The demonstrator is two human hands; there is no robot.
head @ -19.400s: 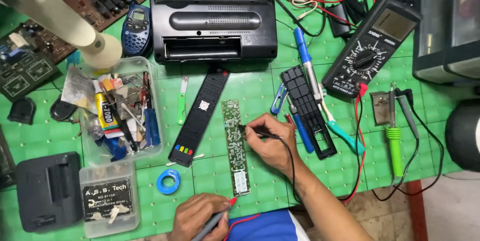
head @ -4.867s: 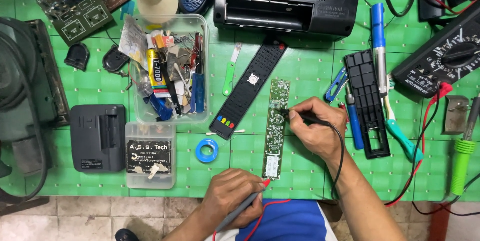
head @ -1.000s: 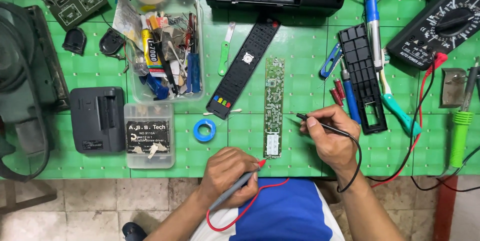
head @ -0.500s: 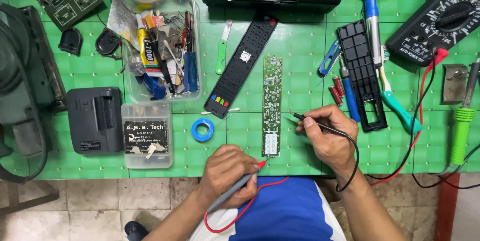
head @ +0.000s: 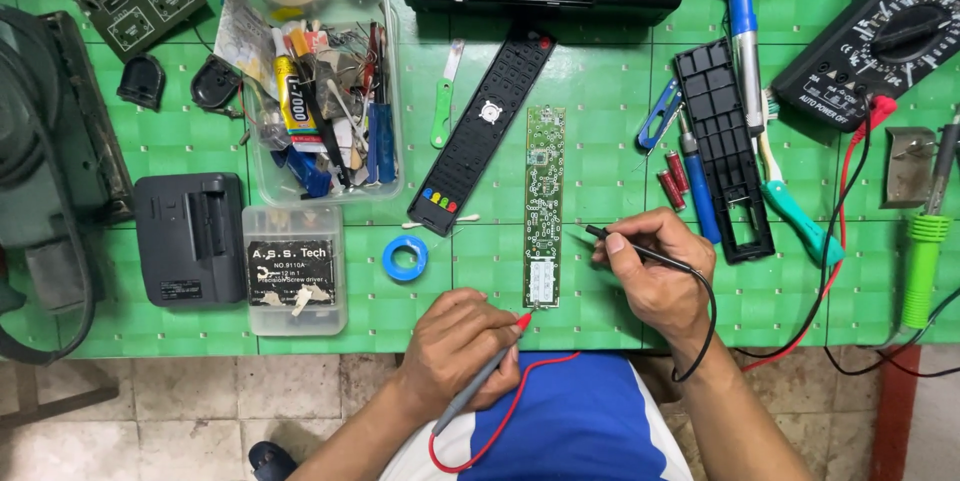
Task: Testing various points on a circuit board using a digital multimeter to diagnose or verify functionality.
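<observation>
the long green circuit board (head: 544, 206) lies flat on the green mat (head: 600, 91), beside the black remote shell (head: 483, 131). left hand (head: 455, 351) clenched around red-tipped probe (head: 487, 366), tip at board's near end. right hand (head: 655, 271) pinches black probe (head: 640, 249), tip just beside board.

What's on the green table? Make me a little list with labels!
left hand: left hand holds the red probe, tip at the circuit board's near end
right hand: right hand holds the black probe, tip just right of the board
middle: long green circuit board
beside it: black remote cover, blue tape roll
top right: multimeter
</observation>
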